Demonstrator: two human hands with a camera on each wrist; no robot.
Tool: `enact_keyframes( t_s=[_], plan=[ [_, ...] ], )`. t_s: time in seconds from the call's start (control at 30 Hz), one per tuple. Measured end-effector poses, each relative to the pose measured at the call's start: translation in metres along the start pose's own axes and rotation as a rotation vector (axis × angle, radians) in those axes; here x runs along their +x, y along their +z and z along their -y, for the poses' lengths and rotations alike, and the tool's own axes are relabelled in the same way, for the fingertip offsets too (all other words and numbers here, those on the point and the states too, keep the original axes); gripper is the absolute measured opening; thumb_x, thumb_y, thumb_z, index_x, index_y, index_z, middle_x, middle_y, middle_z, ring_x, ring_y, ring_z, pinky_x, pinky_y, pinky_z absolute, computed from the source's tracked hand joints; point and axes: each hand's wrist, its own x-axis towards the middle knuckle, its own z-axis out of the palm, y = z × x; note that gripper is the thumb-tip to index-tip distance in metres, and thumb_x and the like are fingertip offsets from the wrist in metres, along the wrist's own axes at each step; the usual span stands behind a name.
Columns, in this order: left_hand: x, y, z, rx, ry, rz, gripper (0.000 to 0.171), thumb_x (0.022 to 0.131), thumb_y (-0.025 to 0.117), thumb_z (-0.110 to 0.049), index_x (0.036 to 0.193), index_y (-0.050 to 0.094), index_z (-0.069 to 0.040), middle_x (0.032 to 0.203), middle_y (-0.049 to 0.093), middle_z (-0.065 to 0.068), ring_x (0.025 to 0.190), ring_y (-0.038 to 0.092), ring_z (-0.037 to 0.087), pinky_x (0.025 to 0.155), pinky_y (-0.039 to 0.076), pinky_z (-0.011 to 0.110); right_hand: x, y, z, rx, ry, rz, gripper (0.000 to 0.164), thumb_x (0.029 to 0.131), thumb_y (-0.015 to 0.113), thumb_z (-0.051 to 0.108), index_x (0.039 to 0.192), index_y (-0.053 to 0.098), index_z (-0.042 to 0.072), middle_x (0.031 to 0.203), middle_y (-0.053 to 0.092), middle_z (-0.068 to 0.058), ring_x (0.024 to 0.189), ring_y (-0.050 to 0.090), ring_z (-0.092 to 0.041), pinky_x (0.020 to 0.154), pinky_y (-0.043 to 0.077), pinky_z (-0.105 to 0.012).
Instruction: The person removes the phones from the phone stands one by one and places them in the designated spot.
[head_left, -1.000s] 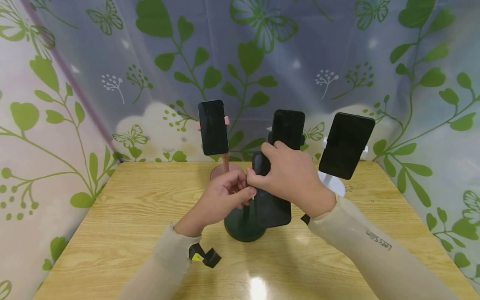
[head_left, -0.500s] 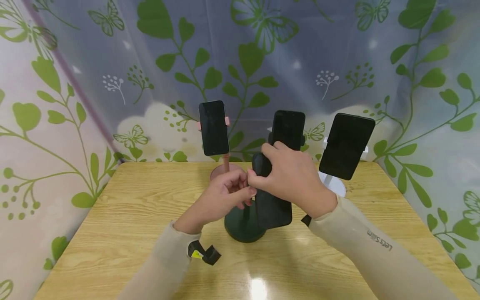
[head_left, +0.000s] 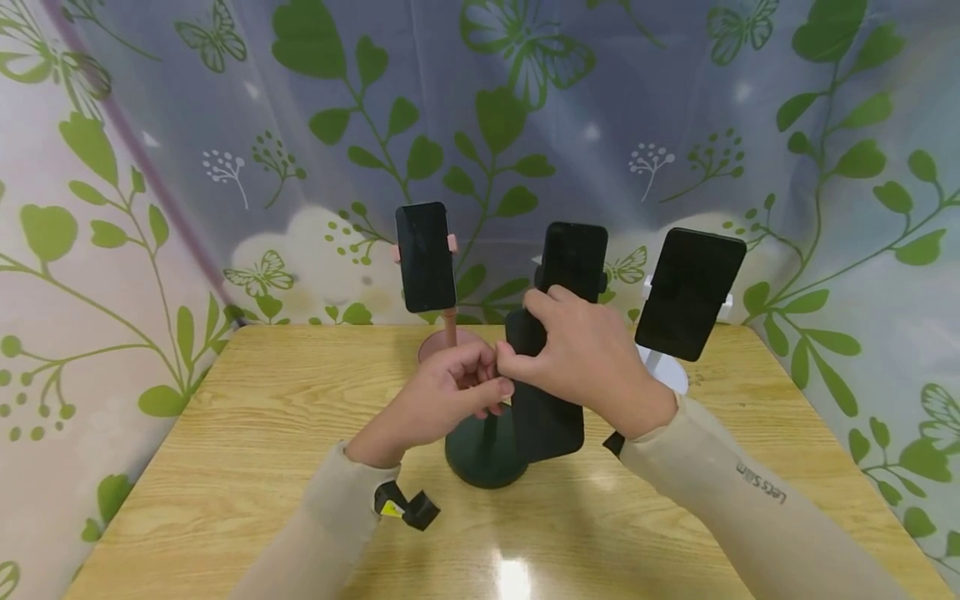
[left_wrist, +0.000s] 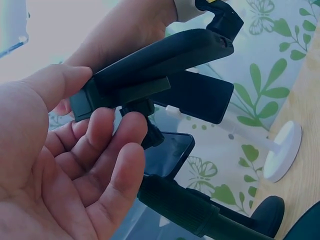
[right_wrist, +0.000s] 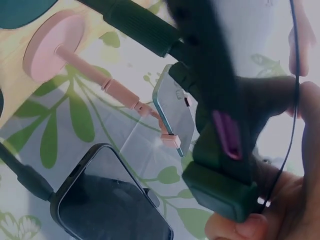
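A black phone [head_left: 551,429] leans in the clamp of a dark green phone stand [head_left: 486,462]. My left hand [head_left: 442,387] pinches the left end of the green clamp [left_wrist: 84,101] between thumb and fingers, plainest in the left wrist view. Across the phone's front lies my right hand [head_left: 588,350], its thumb and fingers bent over the left edge and gripping it. Both hands' fingertips sit close together there. The right wrist view shows the phone's side edge with a purple button [right_wrist: 227,135] and the green clamp block [right_wrist: 220,190]; the far fingers are partly hidden.
Behind stand a phone in a pink stand [head_left: 452,329], a phone in a dark holder [head_left: 576,254] and a phone in a white stand [head_left: 663,371]. All are on a wooden table [head_left: 285,392] before a leaf-patterned curtain [head_left: 360,275].
Both hands keep their hold at the phone's left edge. The held phone's lower end tips very slightly downward; the whole head view shifts a little.
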Motion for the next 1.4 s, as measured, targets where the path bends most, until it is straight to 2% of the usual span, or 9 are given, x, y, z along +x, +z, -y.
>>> enact_keyframes(
  t_s=[0.17, 0.37, 0.6, 0.83, 0.97, 1.1, 1.4],
  plan=[
    [0.0027, 0.0024, 0.0025, 0.001, 0.024, -0.024, 0.006, 0.101, 0.066, -0.003, 0.097, 0.061, -0.003, 0.088, 0.063, 0.012, 0.076, 0.071, 0.033, 0.066, 0.059, 0.035, 0.0006, 0.0007, 0.0011, -0.006, 0.025, -0.017, 0.033, 0.081, 0.068, 0.045, 0.081, 0.053, 0.016, 0.072, 0.047, 0.000, 0.044, 0.036, -0.018, 0.039, 0.029, -0.032],
    [0.0017, 0.0046, 0.0036, -0.014, 0.020, -0.044, 0.007, 0.101, 0.064, 0.000, 0.095, 0.059, 0.000, 0.091, 0.065, 0.015, 0.077, 0.073, 0.033, 0.066, 0.059, 0.033, 0.0021, -0.0011, -0.0026, 0.046, 0.028, 0.032, 0.030, 0.082, 0.068, 0.044, 0.083, 0.054, 0.017, 0.074, 0.048, 0.001, 0.048, 0.039, -0.018, 0.041, 0.032, -0.032],
    [0.0020, 0.0056, 0.0026, -0.033, -0.011, -0.017, 0.005, 0.102, 0.064, -0.003, 0.102, 0.061, 0.001, 0.093, 0.065, 0.014, 0.083, 0.075, 0.029, 0.068, 0.060, 0.034, -0.0002, -0.0042, -0.0063, 0.110, 0.024, 0.052, 0.030, 0.083, 0.068, 0.043, 0.083, 0.052, 0.018, 0.076, 0.048, 0.001, 0.050, 0.039, -0.018, 0.043, 0.032, -0.032],
    [0.0027, 0.0037, 0.0015, -0.034, -0.019, 0.011, 0.003, 0.102, 0.064, -0.002, 0.103, 0.061, 0.000, 0.093, 0.066, 0.014, 0.084, 0.073, 0.038, 0.069, 0.060, 0.035, -0.0004, -0.0031, -0.0082, 0.136, 0.010, 0.055, 0.031, 0.085, 0.069, 0.043, 0.084, 0.051, 0.017, 0.078, 0.048, 0.001, 0.051, 0.039, -0.017, 0.043, 0.032, -0.032],
    [0.0024, 0.0026, 0.0008, -0.016, -0.038, 0.006, 0.004, 0.104, 0.061, -0.005, 0.103, 0.062, -0.001, 0.095, 0.067, 0.013, 0.084, 0.073, 0.031, 0.071, 0.060, 0.036, -0.0017, -0.0023, -0.0072, 0.141, 0.004, 0.069, 0.032, 0.084, 0.068, 0.045, 0.087, 0.054, 0.017, 0.078, 0.048, 0.002, 0.051, 0.038, -0.017, 0.042, 0.030, -0.031],
    [0.0032, 0.0017, 0.0019, 0.002, -0.057, -0.006, 0.013, 0.107, 0.056, -0.012, 0.106, 0.063, -0.001, 0.097, 0.069, 0.012, 0.085, 0.072, 0.024, 0.073, 0.060, 0.037, -0.0039, -0.0018, -0.0063, 0.149, -0.006, 0.071, 0.032, 0.083, 0.068, 0.046, 0.089, 0.056, 0.017, 0.077, 0.047, 0.002, 0.051, 0.037, -0.017, 0.043, 0.030, -0.031],
    [0.0022, 0.0024, 0.0003, -0.006, -0.062, -0.021, 0.011, 0.103, 0.062, -0.007, 0.110, 0.065, 0.000, 0.097, 0.067, 0.024, 0.083, 0.072, 0.026, 0.070, 0.059, 0.034, -0.0050, 0.0005, -0.0063, 0.155, -0.049, 0.041, 0.031, 0.083, 0.067, 0.045, 0.086, 0.054, 0.016, 0.077, 0.046, 0.001, 0.052, 0.035, -0.016, 0.046, 0.029, -0.030]
  ],
)
